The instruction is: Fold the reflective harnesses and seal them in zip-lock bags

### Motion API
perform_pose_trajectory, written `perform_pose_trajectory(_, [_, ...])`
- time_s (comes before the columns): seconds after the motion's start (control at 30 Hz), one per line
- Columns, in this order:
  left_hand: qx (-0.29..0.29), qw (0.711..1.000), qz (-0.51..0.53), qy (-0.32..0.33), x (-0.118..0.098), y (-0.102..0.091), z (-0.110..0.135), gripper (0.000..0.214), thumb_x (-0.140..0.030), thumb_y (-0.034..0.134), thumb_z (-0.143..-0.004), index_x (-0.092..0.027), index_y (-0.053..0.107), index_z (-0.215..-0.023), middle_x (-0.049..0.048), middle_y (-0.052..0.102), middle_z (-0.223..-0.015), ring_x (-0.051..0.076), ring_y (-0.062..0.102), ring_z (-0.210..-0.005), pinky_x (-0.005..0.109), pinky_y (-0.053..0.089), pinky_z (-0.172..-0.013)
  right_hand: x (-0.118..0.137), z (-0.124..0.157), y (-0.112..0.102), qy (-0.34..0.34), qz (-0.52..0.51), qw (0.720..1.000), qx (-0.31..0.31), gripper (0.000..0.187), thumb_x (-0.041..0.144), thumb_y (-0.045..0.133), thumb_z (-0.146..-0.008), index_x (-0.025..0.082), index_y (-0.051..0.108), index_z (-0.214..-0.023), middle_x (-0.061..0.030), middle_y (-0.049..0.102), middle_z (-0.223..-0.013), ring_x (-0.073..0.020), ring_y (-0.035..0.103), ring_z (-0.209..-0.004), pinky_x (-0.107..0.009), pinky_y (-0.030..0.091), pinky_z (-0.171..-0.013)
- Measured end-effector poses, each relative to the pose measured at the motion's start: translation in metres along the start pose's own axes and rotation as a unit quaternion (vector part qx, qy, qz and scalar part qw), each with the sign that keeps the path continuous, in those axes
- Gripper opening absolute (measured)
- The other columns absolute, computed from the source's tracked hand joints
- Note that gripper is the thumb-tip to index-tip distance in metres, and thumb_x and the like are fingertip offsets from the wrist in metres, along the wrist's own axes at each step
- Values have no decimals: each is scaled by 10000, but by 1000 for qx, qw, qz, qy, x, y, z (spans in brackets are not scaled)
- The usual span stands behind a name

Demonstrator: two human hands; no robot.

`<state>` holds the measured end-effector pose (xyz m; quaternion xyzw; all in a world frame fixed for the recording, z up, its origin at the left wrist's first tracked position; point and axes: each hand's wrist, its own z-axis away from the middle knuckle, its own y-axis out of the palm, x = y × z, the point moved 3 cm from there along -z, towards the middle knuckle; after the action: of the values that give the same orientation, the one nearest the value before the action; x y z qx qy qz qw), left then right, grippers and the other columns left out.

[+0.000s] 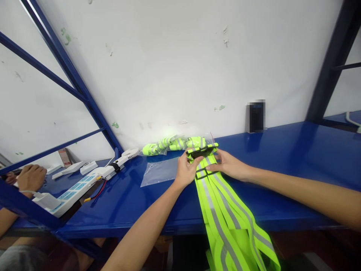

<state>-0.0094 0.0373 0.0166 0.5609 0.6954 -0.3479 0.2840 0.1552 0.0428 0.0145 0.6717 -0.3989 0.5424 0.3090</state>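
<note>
A neon-yellow reflective vest (225,214) with grey stripes lies on the blue shelf (296,158) and hangs over its front edge. My left hand (184,169) pinches the vest's folded top end from the left. My right hand (229,163) grips the same end from the right, fingers closed on the straps and a black buckle. A clear plastic bag (160,171) lies flat just left of my left hand.
Several bagged yellow vests (172,145) sit by the white wall. A white power strip (76,190), a small white fan (130,152) and white boxes lie at the left, where another person's hand (29,177) rests. A dark object (256,116) leans against the wall.
</note>
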Motion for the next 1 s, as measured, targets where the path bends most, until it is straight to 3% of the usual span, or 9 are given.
perform_pose_trajectory(0.1, [29, 999, 16, 0, -1, -2, -2, 201, -348, 691, -767, -183, 604, -843, 6, 601, -797, 141, 552, -751, 226, 425, -707, -3, -1, -4, 2, 43, 999, -8, 562, 277, 784, -673, 196, 537, -1172, -54, 693, -916, -233, 676, -797, -392, 577, -723])
perform_pose_trajectory(0.2, [54, 998, 18, -7, 1, -3, -5, 211, -342, 712, -745, -175, 606, -819, -2, 584, -765, 135, 539, -729, 226, 416, -692, -8, -2, -6, 8, 59, 998, -1, 685, 307, 777, -696, 213, 464, -1298, -21, 686, -819, -193, 660, -648, -344, 571, -600])
perform_pose_trajectory(0.3, [68, 998, 14, -10, 7, -3, -7, 233, -340, 737, -720, -166, 623, -825, 6, 610, -799, 147, 559, -758, 233, 419, -696, -7, -2, -5, -8, 7, 1000, -8, 759, 279, 799, -686, 255, 428, -1348, -24, 699, -915, -191, 676, -761, -330, 567, -693])
perform_pose_trajectory(0.4, [76, 997, -13, 4, 11, -6, -9, 197, -296, 727, -733, -162, 638, -848, 18, 633, -841, 157, 578, -791, 240, 421, -713, -3, 0, -1, 19, -71, 997, -19, 566, 297, 792, -700, 224, 558, -1210, -44, 701, -993, -203, 669, -875, -323, 550, -769])
perform_pose_trajectory(0.5, [86, 994, -56, 23, 14, -8, -8, 137, -237, 693, -761, -166, 642, -866, 25, 632, -859, 159, 584, -809, 242, 419, -724, 3, 1, 2, 67, -151, 986, -28, 328, 382, 676, -811, 184, 643, -1071, -77, 702, -1025, -216, 665, -900, -323, 547, -762])
perform_pose_trajectory(0.63, [100, 993, -58, 33, 11, -7, -6, 132, -167, 664, -757, -167, 648, -887, 33, 629, -862, 158, 587, -806, 241, 427, -712, 3, 0, 0, 90, -179, 979, -47, 260, 265, 684, -797, 175, 677, -1041, -79, 725, -956, -205, 673, -821, -305, 544, -706])
perform_pose_trajectory(0.8, [74, 996, 43, 24, -3, -6, -6, 265, -147, 723, -663, -152, 681, -925, 80, 662, -1029, 211, 617, -956, 281, 467, -821, 4, -4, -4, 70, -196, 976, -63, 399, 172, 713, -742, 193, 660, -1136, -66, 739, -932, -197, 680, -789, -314, 543, -718])
perform_pose_trajectory(0.9, [93, 989, 111, -19, -8, -5, -4, 456, -183, 738, -664, -166, 654, -1112, 87, 638, -1186, 247, 589, -1087, 308, 456, -913, 8, -5, -6, 49, -193, 977, -73, 437, 172, 718, -730, 212, 653, -1160, -58, 742, -929, -199, 684, -773, -326, 551, -718])
perform_pose_trajectory(1.0, [98, 978, 175, -60, -6, -2, -2, 709, -188, 751, -669, -212, 503, -1332, 86, 559, -1331, 248, 568, -1149, 322, 451, -953, 9, -5, -8, 34, -173, 980, -89, 470, 186, 720, -724, 230, 637, -1184, -51, 736, -935, -196, 684, -756, -329, 561, -707])
